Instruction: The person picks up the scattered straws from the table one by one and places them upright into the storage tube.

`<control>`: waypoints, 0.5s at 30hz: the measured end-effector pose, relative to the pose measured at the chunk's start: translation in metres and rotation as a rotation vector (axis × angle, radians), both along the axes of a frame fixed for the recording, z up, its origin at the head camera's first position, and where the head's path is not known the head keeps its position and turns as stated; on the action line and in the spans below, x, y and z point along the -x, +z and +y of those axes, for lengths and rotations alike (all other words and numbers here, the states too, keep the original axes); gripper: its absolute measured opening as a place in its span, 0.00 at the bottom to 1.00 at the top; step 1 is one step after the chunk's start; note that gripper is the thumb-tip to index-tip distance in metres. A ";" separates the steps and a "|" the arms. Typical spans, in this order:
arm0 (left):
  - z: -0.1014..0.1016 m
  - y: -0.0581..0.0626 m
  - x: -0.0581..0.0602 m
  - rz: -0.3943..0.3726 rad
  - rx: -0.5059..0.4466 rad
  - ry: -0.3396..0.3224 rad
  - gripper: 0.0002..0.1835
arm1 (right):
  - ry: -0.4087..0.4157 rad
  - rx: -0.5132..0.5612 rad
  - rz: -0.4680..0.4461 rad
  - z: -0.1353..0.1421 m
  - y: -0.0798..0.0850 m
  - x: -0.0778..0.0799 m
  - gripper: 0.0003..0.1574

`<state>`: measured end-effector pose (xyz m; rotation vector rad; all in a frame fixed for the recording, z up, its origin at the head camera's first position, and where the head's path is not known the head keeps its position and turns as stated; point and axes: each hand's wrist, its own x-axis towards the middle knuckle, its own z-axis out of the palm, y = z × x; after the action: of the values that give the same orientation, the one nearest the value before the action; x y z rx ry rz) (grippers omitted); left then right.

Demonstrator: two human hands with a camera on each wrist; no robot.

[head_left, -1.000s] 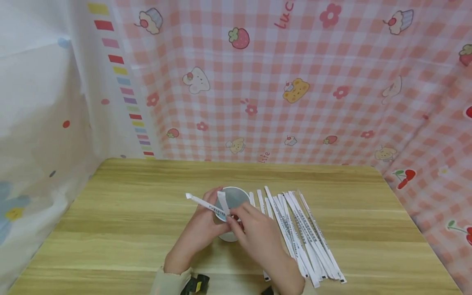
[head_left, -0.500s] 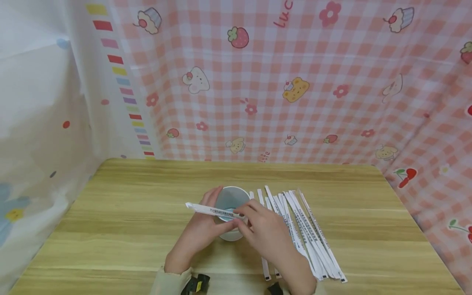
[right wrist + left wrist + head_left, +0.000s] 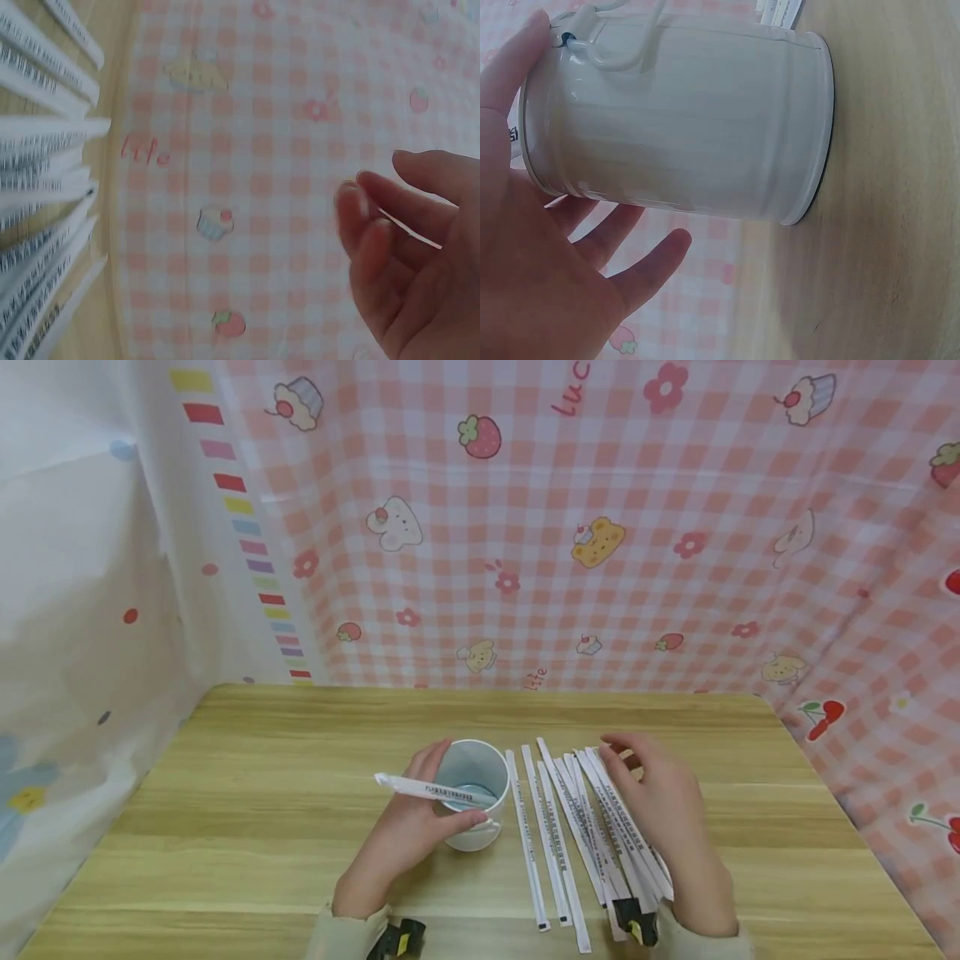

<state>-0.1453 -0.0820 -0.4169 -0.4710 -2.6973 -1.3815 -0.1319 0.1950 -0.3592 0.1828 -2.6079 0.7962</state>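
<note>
A: What's around you?

B: White cloth [image 3: 82, 552] with coloured spots hangs at your left. Pink-and-white checked cloth [image 3: 525, 468], printed with strawberries, cupcakes and flowers, covers the back and the right side. Below it lies your wood-grain worktop [image 3: 262, 827].

A: And your left hand [image 3: 408, 827]?

B: Its grip is round the upper part of the white pail [image 3: 472, 841], your thumb on the near side and fingers on the far one. The pail stands upright on the worktop, a wire handle [image 3: 616, 66] near your thumb.

A: What's in the pail's mouth?

B: One paper-wrapped straw [image 3: 431, 789], slanting across it; the left end sticks out over your hand.

A: Further right?

B: Just beside the pail, more wrapped straws [image 3: 622, 818] lie lengthwise, a few spaced apart, then an overlapping bunch with printed wrappers.

A: And your right hand [image 3: 663, 802]?

B: Over the bunch's right side, its grip slack and partly open, fingers loosely bent. Your right wrist view shows those fingers apart from the straw tips.
</note>
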 end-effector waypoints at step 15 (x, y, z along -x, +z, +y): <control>0.000 0.000 0.000 -0.022 -0.015 0.003 0.55 | -0.028 0.006 -0.462 0.064 -0.031 0.011 0.36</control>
<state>-0.1449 -0.0819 -0.4167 -0.4526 -2.7019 -1.4137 -0.1429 0.2588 -0.3905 -0.0478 -3.0268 0.9271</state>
